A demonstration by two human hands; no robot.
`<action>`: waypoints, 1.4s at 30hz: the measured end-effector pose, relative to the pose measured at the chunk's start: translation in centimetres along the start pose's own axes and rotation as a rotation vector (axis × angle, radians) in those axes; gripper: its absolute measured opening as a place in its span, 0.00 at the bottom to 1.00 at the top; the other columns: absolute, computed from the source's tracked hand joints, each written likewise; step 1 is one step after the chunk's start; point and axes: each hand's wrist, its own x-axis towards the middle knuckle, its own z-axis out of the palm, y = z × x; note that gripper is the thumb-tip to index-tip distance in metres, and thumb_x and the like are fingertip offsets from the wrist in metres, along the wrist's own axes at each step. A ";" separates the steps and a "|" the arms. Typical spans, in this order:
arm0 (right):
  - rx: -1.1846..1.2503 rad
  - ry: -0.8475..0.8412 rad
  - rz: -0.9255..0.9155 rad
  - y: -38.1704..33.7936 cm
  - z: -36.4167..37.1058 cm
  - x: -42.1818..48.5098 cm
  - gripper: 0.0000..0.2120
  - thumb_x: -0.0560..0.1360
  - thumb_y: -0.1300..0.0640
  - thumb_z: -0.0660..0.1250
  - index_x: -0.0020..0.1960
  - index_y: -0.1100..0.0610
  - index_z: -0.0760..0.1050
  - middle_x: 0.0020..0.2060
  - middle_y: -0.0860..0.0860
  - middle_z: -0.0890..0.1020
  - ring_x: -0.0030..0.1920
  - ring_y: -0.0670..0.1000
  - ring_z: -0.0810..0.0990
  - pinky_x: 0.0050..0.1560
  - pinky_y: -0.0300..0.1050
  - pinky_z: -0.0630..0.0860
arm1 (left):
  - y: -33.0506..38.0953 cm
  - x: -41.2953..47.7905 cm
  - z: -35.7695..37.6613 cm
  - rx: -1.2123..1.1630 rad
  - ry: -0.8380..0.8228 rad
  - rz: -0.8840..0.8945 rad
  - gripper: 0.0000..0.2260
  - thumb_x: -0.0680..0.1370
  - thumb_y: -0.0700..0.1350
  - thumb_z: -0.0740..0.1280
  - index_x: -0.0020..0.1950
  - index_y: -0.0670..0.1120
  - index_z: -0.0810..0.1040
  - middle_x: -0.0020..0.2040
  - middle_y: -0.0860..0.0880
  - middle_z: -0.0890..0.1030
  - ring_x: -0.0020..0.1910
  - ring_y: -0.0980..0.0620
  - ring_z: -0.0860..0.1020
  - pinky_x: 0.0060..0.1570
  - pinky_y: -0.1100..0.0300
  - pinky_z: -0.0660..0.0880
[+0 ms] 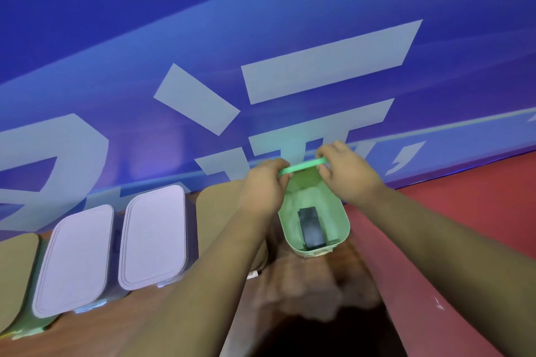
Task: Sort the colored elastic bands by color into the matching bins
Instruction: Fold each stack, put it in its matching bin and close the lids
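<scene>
Head camera: the left hand (266, 185) and right hand (345, 171) reach to the far rim of the open green bin (338, 217). Each pinches one end of a green strip (303, 166) held level just above it. Whether that is a stretched band or the bin's lid seen edge-on, I cannot tell. Inside the bin only a dark block (311, 229) shows. The purple-lidded bins (155, 238) beside it are closed, so sorting looks barely begun.
</scene>
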 end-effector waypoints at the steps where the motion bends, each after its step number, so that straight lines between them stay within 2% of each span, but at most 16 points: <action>1: 0.011 0.002 0.016 0.2 0.5 -1.1 0.10 0.81 0.53 0.64 0.62 0.50 0.72 0.57 0.50 0.72 0.49 0.60 0.79 0.51 0.57 0.79 | 0.0 -1.1 0.4 -0.007 -0.010 0.011 0.11 0.81 0.49 0.71 0.63 0.52 0.83 0.57 0.50 0.83 0.55 0.46 0.81 0.56 0.52 0.77; 5: 0.027 -0.031 0.044 0.7 2.5 -5.3 0.14 0.76 0.57 0.65 0.61 0.52 0.70 0.57 0.50 0.71 0.51 0.59 0.77 0.54 0.57 0.77 | -0.3 -5.1 2.8 -0.004 -0.085 0.031 0.16 0.77 0.45 0.74 0.64 0.48 0.81 0.61 0.48 0.80 0.60 0.45 0.78 0.61 0.54 0.74; 9: -0.016 -0.076 0.047 1.5 4.2 -8.5 0.19 0.70 0.60 0.70 0.60 0.56 0.72 0.55 0.53 0.73 0.55 0.60 0.76 0.58 0.55 0.75 | -1.1 -8.4 5.2 0.086 -0.128 0.049 0.18 0.74 0.44 0.74 0.64 0.49 0.79 0.61 0.48 0.77 0.55 0.39 0.77 0.59 0.47 0.76; 13: -0.050 -0.170 0.078 1.9 5.9 -10.3 0.27 0.70 0.59 0.71 0.68 0.56 0.71 0.62 0.52 0.71 0.60 0.59 0.77 0.63 0.53 0.74 | -1.1 -10.8 6.6 0.132 -0.157 0.041 0.18 0.75 0.42 0.72 0.65 0.48 0.78 0.62 0.47 0.75 0.55 0.39 0.74 0.60 0.47 0.74; 16: -0.068 -0.213 0.099 2.0 6.6 -11.1 0.29 0.71 0.59 0.71 0.71 0.55 0.70 0.65 0.51 0.68 0.62 0.58 0.76 0.66 0.52 0.74 | -1.0 -12.1 7.1 0.129 -0.166 0.040 0.17 0.76 0.41 0.70 0.64 0.47 0.77 0.62 0.47 0.74 0.55 0.40 0.73 0.60 0.46 0.74; 28: -0.041 -0.226 0.065 2.7 7.2 -12.5 0.29 0.72 0.55 0.68 0.72 0.56 0.69 0.67 0.50 0.65 0.66 0.57 0.74 0.71 0.49 0.72 | -1.9 -13.5 7.3 0.157 -0.200 0.086 0.13 0.79 0.43 0.68 0.63 0.46 0.77 0.61 0.47 0.74 0.57 0.42 0.72 0.60 0.48 0.74; 34: -0.084 -0.262 0.069 2.6 7.1 -12.9 0.27 0.75 0.59 0.69 0.73 0.57 0.71 0.72 0.53 0.65 0.69 0.57 0.73 0.71 0.44 0.69 | -2.8 -14.1 7.8 0.206 -0.220 0.133 0.11 0.79 0.40 0.66 0.60 0.48 0.77 0.58 0.48 0.74 0.55 0.44 0.71 0.57 0.51 0.73; 38: -0.092 -0.290 0.101 2.7 7.1 -12.5 0.21 0.75 0.60 0.69 0.68 0.54 0.76 0.68 0.50 0.67 0.65 0.57 0.76 0.65 0.47 0.75 | -2.6 -13.6 7.9 0.271 -0.256 0.160 0.06 0.81 0.40 0.65 0.56 0.47 0.78 0.56 0.48 0.75 0.55 0.43 0.71 0.56 0.49 0.75; 42: -0.121 -0.310 0.114 2.3 6.8 -11.8 0.17 0.73 0.61 0.71 0.61 0.54 0.78 0.61 0.48 0.69 0.57 0.57 0.79 0.57 0.51 0.78 | -3.0 -13.8 8.0 0.318 -0.308 0.192 0.10 0.82 0.39 0.61 0.60 0.45 0.79 0.60 0.47 0.76 0.56 0.42 0.72 0.59 0.47 0.76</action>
